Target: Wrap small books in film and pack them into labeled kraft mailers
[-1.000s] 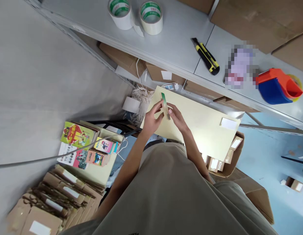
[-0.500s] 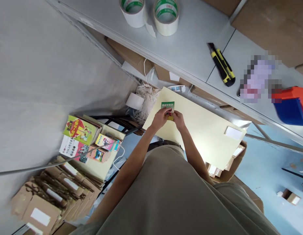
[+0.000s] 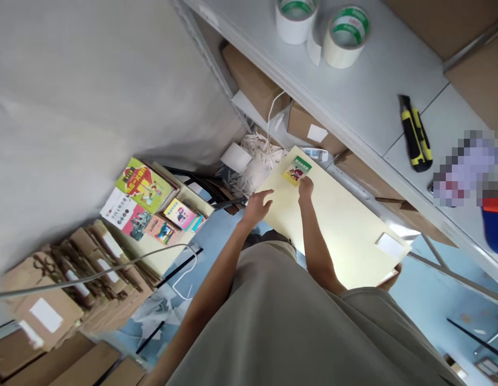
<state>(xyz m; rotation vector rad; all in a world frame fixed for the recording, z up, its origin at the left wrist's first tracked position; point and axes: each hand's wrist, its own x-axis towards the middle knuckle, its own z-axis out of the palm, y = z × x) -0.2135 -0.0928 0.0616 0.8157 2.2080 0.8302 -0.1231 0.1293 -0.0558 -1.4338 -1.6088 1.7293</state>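
A small book (image 3: 296, 170) with a green top and a cartoon on a yellow cover is at the far left of the pale yellow tabletop (image 3: 333, 230). My right hand (image 3: 306, 188) is closed at the book's lower right corner, its thumb and fingers pinched together there. To the left, at the table's near edge, my left hand (image 3: 257, 206) is open and apart from the book. Its fingers are spread and hold nothing.
Beyond the table, a grey shelf (image 3: 353, 102) holds tape rolls (image 3: 345, 37) and a yellow-black utility knife (image 3: 415, 134). Several books (image 3: 146, 185) and stacked flattened cardboard (image 3: 92, 273) stand at left. Another person's hand (image 3: 392, 277) shows by the table's right end, near a white label (image 3: 389, 245).
My left hand has let go of the book and drawn back left, fingers opening. The book now shows more of its cover and is turned. Another hand has appeared at right.
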